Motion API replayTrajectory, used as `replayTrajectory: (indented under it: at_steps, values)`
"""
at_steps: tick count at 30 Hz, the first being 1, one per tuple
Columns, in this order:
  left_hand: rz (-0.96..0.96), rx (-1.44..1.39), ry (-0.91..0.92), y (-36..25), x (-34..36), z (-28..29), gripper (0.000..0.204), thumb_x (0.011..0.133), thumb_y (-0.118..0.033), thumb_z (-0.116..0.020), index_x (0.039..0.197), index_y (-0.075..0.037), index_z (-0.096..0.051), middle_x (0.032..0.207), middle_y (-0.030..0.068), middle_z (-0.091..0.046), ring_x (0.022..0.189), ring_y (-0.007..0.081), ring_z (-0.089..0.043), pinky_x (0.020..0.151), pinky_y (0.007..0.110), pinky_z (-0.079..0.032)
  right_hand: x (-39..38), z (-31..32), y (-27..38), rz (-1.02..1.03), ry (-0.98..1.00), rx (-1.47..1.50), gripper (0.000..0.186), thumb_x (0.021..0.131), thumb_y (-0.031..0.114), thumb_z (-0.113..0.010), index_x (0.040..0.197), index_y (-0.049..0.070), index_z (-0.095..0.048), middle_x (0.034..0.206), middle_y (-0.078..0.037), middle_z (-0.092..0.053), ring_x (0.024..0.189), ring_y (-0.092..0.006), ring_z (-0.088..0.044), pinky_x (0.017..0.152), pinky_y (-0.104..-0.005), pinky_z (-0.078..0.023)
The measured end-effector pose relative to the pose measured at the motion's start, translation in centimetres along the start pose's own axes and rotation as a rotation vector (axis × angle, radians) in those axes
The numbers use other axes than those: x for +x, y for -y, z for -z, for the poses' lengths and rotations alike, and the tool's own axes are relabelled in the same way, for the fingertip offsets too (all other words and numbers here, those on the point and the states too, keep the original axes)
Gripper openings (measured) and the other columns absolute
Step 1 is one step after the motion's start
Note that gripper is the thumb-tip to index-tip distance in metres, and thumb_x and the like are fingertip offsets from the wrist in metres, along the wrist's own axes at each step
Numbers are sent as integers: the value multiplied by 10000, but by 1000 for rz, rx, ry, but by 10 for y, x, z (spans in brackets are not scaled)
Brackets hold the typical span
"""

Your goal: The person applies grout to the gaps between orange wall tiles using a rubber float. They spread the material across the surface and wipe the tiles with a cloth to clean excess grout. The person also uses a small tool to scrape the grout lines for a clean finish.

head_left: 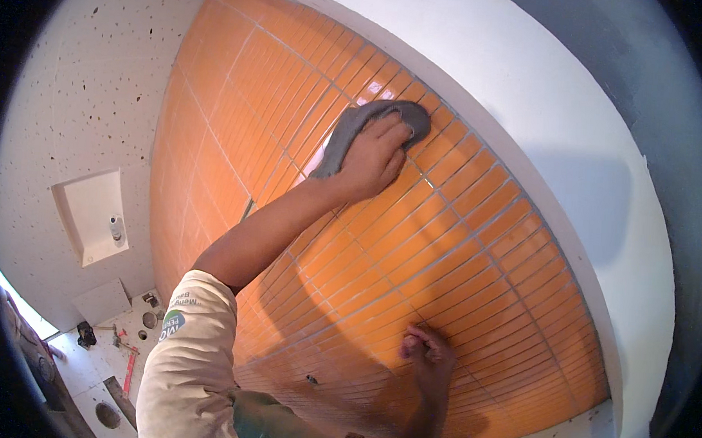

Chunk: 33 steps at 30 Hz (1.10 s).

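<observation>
The fingers [392,131] of the left hand [371,162] are bending over a grey cloth [340,146] and holding it against the orange tiles [462,212], high on the wall near the edge of the tiling. The cloth is bunching around the hand, one end looping past the fingertips and the other trailing back beside the wrist. It is looking light, soft and limp, nothing that could break; whether it is wet, I cannot tell. A folded wad under flat fingers seems the best hold, since a pinch at a loose end would probably leave the rest flopping. The tiles are shining, so I judge the cloth would slide easily over their faces and drag a little at the narrow joints.

Lower down, the right hand [431,355] is hanging near the tiles without the cloth, its fingers curling in; I cannot tell whether they are pinching anything small or touching the wall.

Farther out, a pale sleeve [190,361] is covering the left upper arm. A white band [577,158] is curving along the right. Off to the left, a speckled wall [107,60] is framing a recess [71,207], and a red tool [130,372] is lying below it.
</observation>
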<state>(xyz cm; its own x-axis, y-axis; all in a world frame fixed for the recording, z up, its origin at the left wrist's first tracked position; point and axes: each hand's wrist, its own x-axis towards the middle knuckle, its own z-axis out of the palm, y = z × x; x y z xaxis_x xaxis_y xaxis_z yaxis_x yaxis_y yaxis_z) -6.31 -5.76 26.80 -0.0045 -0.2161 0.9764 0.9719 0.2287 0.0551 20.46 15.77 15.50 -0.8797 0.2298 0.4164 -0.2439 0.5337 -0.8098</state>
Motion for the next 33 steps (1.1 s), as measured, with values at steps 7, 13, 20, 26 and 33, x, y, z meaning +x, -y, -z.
replayTrajectory:
  at_steps: [7,13,20,26,33]
  values:
    - [-33,54,230,-25,-16,-38,70,760,-25,-513,825,-7,-529,850,200,-536,806,383,-537,711,483,-434,0,3,-9,13,2,27,196,885,76,-642,1039,-46,-642,779,-79,-635,662,-149,-597,621,-296,-515]
    - [-90,21,-45,-1,-5,-37,143,739,-15,-548,878,-25,-580,936,189,-584,888,369,-574,752,458,-464,-2,7,-4,-54,-16,-48,193,888,72,-633,1037,-50,-641,777,-78,-637,656,-150,-600,625,-291,-514]
    - [38,278,-88,15,24,22,142,701,10,-555,839,25,-581,802,185,-486,776,381,-523,710,468,-442,-2,3,-13,-10,34,-73,172,899,42,-599,1045,-37,-644,811,-80,-642,679,-152,-608,624,-290,-520]
    - [-5,49,50,-18,-13,9,161,720,-26,-555,876,12,-550,846,202,-491,794,391,-496,695,471,-418,1,-3,-8,92,65,-5,151,907,60,-588,1024,-18,-646,816,-90,-633,678,-147,-607,601,-290,-516]
    - [141,74,59,-19,-66,16,202,715,-20,-570,917,-7,-557,860,192,-495,812,390,-506,699,468,-426,-10,-9,7,-110,-1,-94,247,869,165,-662,1064,14,-644,794,-50,-620,727,-163,-603,692,-306,-521]
